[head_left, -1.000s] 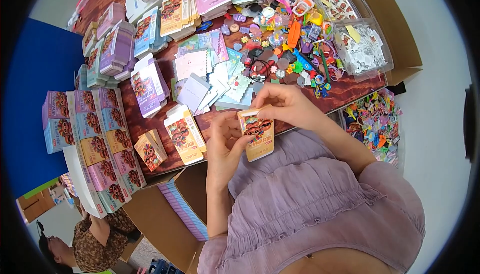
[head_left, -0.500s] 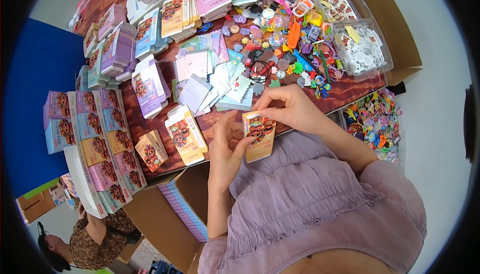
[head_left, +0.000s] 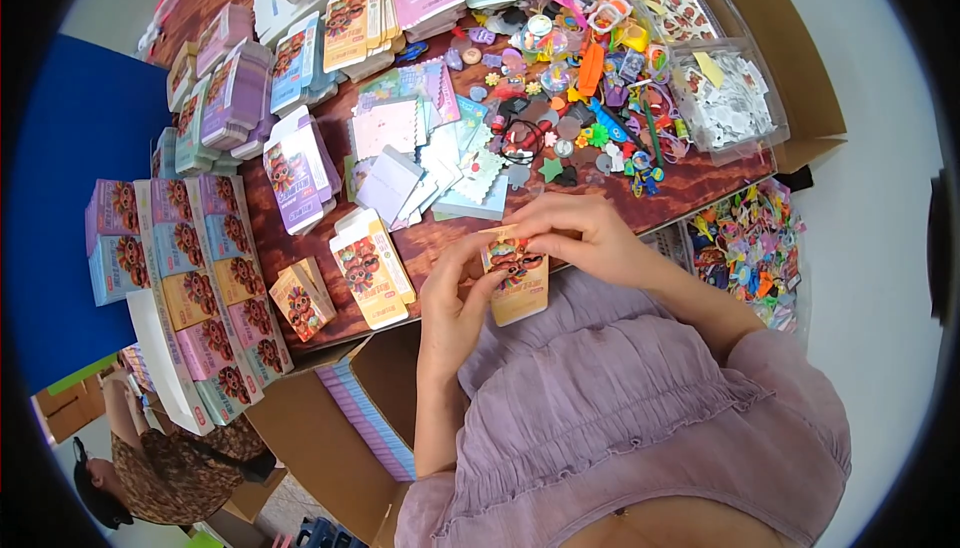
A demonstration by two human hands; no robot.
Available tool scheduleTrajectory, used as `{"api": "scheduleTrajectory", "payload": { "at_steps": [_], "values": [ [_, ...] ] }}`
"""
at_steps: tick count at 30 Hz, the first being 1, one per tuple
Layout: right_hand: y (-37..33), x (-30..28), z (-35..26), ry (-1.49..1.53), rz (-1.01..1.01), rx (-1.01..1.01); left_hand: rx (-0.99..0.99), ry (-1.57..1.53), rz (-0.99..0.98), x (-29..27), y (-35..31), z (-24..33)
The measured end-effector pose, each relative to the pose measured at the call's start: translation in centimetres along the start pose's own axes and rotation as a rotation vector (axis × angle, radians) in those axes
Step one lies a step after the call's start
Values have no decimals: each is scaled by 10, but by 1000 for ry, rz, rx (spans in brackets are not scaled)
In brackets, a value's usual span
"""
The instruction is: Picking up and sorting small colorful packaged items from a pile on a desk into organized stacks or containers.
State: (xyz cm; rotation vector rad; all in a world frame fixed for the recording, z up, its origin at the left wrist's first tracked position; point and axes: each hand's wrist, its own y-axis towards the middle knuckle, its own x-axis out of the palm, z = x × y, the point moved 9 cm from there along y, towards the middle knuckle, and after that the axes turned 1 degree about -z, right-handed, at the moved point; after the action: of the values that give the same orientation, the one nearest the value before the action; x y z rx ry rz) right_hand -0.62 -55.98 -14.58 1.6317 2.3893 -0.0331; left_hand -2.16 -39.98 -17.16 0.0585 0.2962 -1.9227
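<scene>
At the table's front edge I hold a small yellow-orange printed carton (head_left: 522,293) upright, its printed front toward me. My left hand (head_left: 448,300) grips its left side, thumb on the front and fingers behind. My right hand (head_left: 590,240) is closed at the carton's top edge, thumb in front and fingers laid over the top, which they largely hide. Left of my hands, a flat yellow carton (head_left: 372,270) lies on the table. Next to it is a small filled-out yellow box (head_left: 301,300).
Stacks of coloured cartons (head_left: 235,98) and a display tray of boxes (head_left: 205,298) stand left. Paper cards (head_left: 390,183) and a heap of small trinkets (head_left: 590,78) lie ahead. Clear plastic bins (head_left: 725,98) are right, an open cardboard box (head_left: 330,438) below left. A co-worker (head_left: 170,468) is lower left.
My right hand's fingers have moved over the carton's top edge, covering it, and my left fingers have risen toward the top. The co-worker at lower left has shifted, one arm now raised.
</scene>
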Motion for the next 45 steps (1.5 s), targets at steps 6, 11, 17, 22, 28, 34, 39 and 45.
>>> {"api": "scheduleTrajectory", "payload": {
  "at_steps": [6, 11, 17, 22, 28, 34, 39, 45],
  "values": [
    [10, 8, 57, 888, 324, 444, -36, -512, 83, -17, 4, -1],
    [37, 87, 54, 946, -56, 579, 274, -207, 392, -41, -1, 22],
    [139, 57, -4, -706, 274, -157, 41, -145, 507, -78, -13, -13],
    [166, 97, 6, -1065, 33, -316, 25, -236, 544, -88, -13, -44],
    [163, 20, 22, -608, -51, 40, 6, -344, 516, -90, -16, -49],
    [85, -10, 14, 242, -127, 407, 75, 524, 446, -70, -3, 14],
    [63, -16, -7, -547, -112, 117, 89, 739, 247, -36, 9, 30],
    [57, -6, -22, -349, 167, -95, 99, 608, 223, -14, 15, 27]
  ]
}}
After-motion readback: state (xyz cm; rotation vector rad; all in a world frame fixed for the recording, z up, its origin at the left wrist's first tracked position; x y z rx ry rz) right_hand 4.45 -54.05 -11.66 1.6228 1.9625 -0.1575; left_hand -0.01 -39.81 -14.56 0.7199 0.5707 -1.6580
